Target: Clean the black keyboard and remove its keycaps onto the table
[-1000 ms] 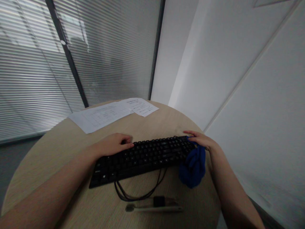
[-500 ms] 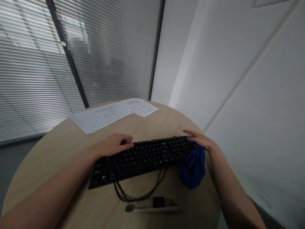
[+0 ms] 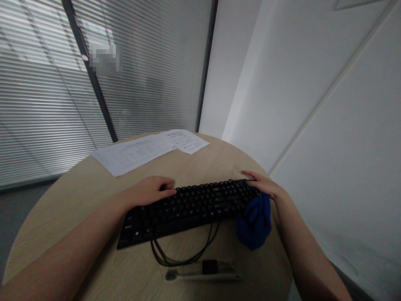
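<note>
A black keyboard (image 3: pixel 191 211) lies at a slant on the round wooden table. My left hand (image 3: pixel 150 190) grips its far edge left of the middle, thumb over the keys and fingers curled at the rim. At the right end, my right hand (image 3: pixel 262 184) holds a crumpled blue cloth (image 3: pixel 254 225) against the keyboard's corner. One finger of that hand stretches past the edge, and most of the cloth hangs below the palm. From under the keyboard's near side comes a looped black cable (image 3: pixel 172 264).
A toothbrush (image 3: pixel 206 277) lies near me, bristle head to the left, with a small black block (image 3: pixel 209 266) beside its handle. Printed papers (image 3: pixel 138 152) lie at the table's (image 3: pixel 228 159) far left. Blinds (image 3: pixel 150 75) and a white wall (image 3: pixel 313 83) stand behind and right.
</note>
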`<state>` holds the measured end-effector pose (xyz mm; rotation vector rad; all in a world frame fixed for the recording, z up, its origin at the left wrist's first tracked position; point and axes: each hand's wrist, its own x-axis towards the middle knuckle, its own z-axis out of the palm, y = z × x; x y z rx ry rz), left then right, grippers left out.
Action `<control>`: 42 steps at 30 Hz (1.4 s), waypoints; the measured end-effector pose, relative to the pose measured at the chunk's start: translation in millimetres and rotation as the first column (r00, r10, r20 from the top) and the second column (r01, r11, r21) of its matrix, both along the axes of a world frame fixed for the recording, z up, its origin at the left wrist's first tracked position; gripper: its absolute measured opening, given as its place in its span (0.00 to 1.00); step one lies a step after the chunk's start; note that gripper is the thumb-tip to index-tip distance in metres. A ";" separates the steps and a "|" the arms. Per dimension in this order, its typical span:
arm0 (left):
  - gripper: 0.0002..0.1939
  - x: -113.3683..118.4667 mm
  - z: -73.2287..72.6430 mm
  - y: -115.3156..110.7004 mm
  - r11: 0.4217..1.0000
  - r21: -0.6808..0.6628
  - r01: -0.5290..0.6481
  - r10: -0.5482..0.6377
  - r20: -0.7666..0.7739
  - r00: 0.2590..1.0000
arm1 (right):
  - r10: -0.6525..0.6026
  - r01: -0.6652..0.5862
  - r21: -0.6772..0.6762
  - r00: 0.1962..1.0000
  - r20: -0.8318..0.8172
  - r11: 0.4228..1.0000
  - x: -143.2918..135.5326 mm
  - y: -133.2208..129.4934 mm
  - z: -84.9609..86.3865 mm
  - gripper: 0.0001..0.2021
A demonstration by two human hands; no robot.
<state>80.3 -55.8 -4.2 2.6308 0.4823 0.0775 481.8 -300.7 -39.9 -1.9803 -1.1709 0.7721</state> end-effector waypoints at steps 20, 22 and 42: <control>0.21 0.4 0.6 -0.9 1.000 0.010 -0.003 0.003 -0.002 1.000 | -0.086 0.086 0.008 0.992 0.095 0.996 -12.3 0.5 8.9 0.35; 0.21 0.1 0.8 -0.9 1.000 0.008 -0.002 0.002 0.002 1.000 | -0.096 0.096 0.007 0.990 0.101 0.995 -10.5 1.6 7.6 0.34; 0.23 -2.6 0.0 1.9 1.000 0.008 -0.009 0.009 0.003 1.000 | -0.085 0.086 0.014 0.996 -0.017 0.996 -8.4 -0.1 6.1 0.31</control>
